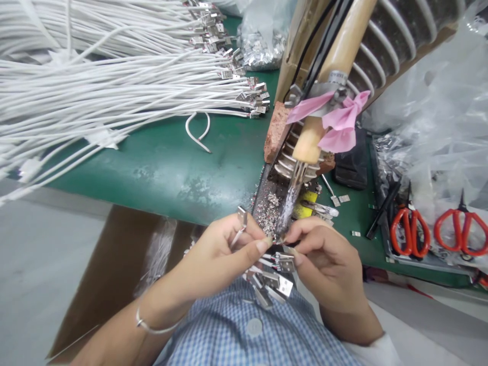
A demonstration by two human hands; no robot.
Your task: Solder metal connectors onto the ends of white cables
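Note:
My left hand (223, 256) is closed around a white USB cable (237, 238); its metal plug (242, 215) sticks up between the fingers. Thumb and forefinger pinch close to the tip of a soldering iron (292, 201). On the other side of that tip, my right hand (330, 262) is closed in a pinch; whatever small piece it grips is mostly hidden by the fingertips. Between and below both hands hangs a cluster of USB plugs (271, 279) on white wires. The iron's wooden handle (308, 142) slopes down toward me, tied with pink cloth (345, 124).
Bundled white cables (133, 96) cover the back left of the green table (168, 168). A brick (275, 131) and a coil stand (381, 46) support the iron. Solder bits (269, 209) fill a tray below. Red-handled cutters (409, 231) lie right, beside plastic bags (438, 127).

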